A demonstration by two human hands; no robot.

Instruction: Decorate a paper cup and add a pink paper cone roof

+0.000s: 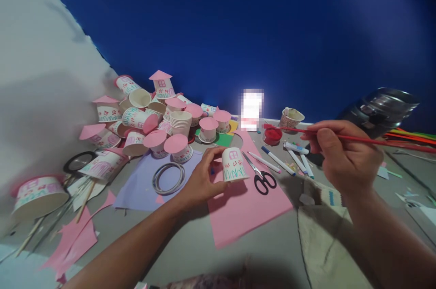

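Observation:
My left hand (202, 177) is closed around the side of a white paper cup (235, 165) turned upside down, with a pink window, red flowers and green-blue grass drawn on it. In my right hand (344, 157) is a thin red-handled paintbrush (384, 142), held nearly level. Its red tip is just above a small pot of red paint (273, 136); whether they touch I cannot tell. Under the cup lies a sheet of pink paper (241, 216), with black-handled scissors (261, 182) on it, right of the cup.
Decorated cups with pink cone roofs (175, 142) are heaped at the left, around a stack of plain cups (180, 122). Tape rings (168, 178) lie on purple paper (136, 189). Markers (277, 161), a speckled cup (292, 118) and a cloth (323, 239) are on the right.

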